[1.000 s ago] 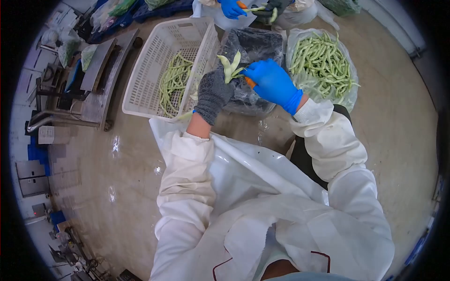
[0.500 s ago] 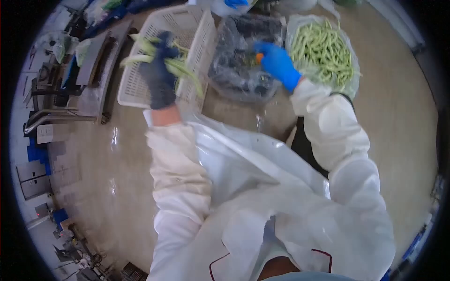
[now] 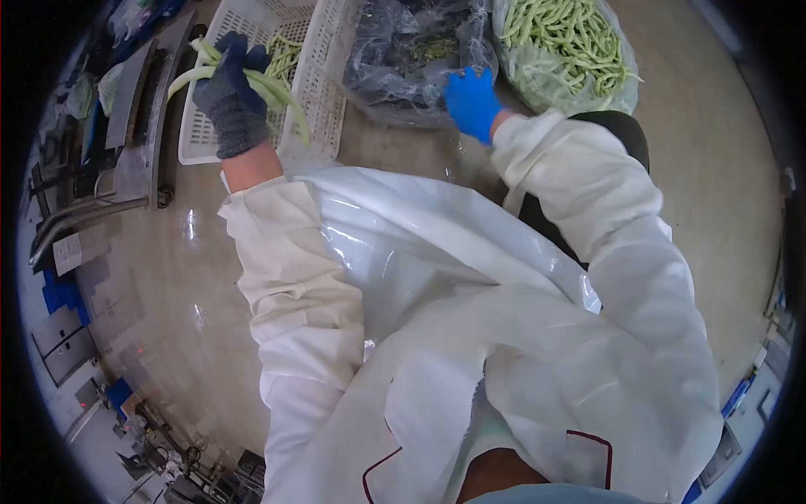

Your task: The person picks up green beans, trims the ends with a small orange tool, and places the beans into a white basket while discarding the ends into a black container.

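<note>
Several long pale-green beans cross the curled-in grip of the grey-gloved left hand above the white perforated crate, likely mid-length for balance; the blue-gloved right hand hides its grip and any contents.

The floor bears 3 containers: a white crate below the left hand, a film-lined tub and bean-filled bag near the right hand

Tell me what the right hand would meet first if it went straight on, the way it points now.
The right hand would probably meet the plastic-draped dark bin, though one view leaves depth unclear.
</note>
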The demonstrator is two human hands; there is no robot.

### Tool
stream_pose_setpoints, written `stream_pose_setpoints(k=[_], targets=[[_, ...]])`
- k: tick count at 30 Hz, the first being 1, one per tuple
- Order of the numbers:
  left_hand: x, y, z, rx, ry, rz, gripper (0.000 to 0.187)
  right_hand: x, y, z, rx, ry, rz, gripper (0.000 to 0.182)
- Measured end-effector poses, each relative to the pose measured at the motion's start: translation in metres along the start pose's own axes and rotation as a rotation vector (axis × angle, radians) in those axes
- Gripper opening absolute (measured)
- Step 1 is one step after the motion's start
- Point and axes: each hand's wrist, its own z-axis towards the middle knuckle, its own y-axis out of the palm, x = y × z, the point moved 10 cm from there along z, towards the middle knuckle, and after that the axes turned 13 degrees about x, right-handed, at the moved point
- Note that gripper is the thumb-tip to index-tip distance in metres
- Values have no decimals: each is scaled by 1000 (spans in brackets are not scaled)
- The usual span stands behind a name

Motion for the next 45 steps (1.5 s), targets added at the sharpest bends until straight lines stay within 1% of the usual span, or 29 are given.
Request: stream_pose_setpoints(k=[2,3,4,6,8,9,12,13,16,17,20,21,23,24,25,26,28,29,32,33,36,37,39,40,41,42,43,44,45], targets=[[-2,10,-6,-121,-39,10,25,17,-27,25,-10,165,770,33],[-10,20,-13,-155,-150,-85,27,27,-48,45,-3,234,1154,32],[-15,33,-18,-213,-239,-134,32,36,-67,53,52,227,1231,33],[-13,59,-34,-363,-334,-233,38,50,-99,46,160,224,1394,33],[-11,82,-56,-498,-447,-375,44,51,-102,48,120,230,1632,34],[-15,89,-62,-518,-466,-363,48,50,-102,46,91,237,1748,35],[-15,108,-82,-637,-477,-470,53,25,-137,48,194,81,1814,43],[-18,112,-87,-650,-501,-481,52,14,-135,47,95,103,1843,48],[-26,117,-95,-595,-448,-368,52,12,-145,39,322,111,1496,48],[-36,116,-97,-497,-513,-357,47,18,-148,36,435,124,1380,42],[-44,123,-114,-581,-640,-344,46,36,-137,35,422,326,1428,34],[-42,121,-108,-565,-537,-236,44,45,-138,35,430,362,1381,33],[-40,110,-100,-480,-491,-178,41,66,-142,32,443,436,1285,30],[-37,105,-97,-439,-469,-151,40,74,-145,31,472,455,1302,30],[-33,93,-86,-330,-362,-4,34,82,-147,29,501,475,1318,30],[-26,93,-86,-398,-274,75,36,89,-150,28,530,494,1334,30],[-6,100,-94,-527,-90,233,40,81,-143,31,451,472,1363,30],[-17,100,-98,-437,-254,132,38,74,-138,32,409,460,1379,30],[-27,111,-110,-469,-440,-90,36,45,-135,33,355,326,1510,30],[-25,109,-111,-468,-395,-57,33,37,-127,35,252,320,1518,31],[-22,108,-107,-497,-254,75,31,46,-134,37,445,211,1396,36],[-20,109,-107,-500,-227,113,29,54,-131,40,438,260,1441,37],[-18,109,-108,-513,-65,312,24,70,-126,43,428,362,1527,41],[-20,110,-109,-520,14,412,21,73,-139,42,394,359,1504,42],[-48,100,-94,-550,194,549,28,76,-152,40,359,355,1483,42],[-44,104,-99,-567,283,674,30,78,-158,38,324,352,1463,42],[-39,107,-103,-583,374,799,32,79,-161,38,439,249,1369,41],[-35,111,-107,-596,467,925,34,77,-160,39,468,155,1250,40],[-31,114,-112,-596,616,1058,34,74,-163,40,495,62,1130,38]])
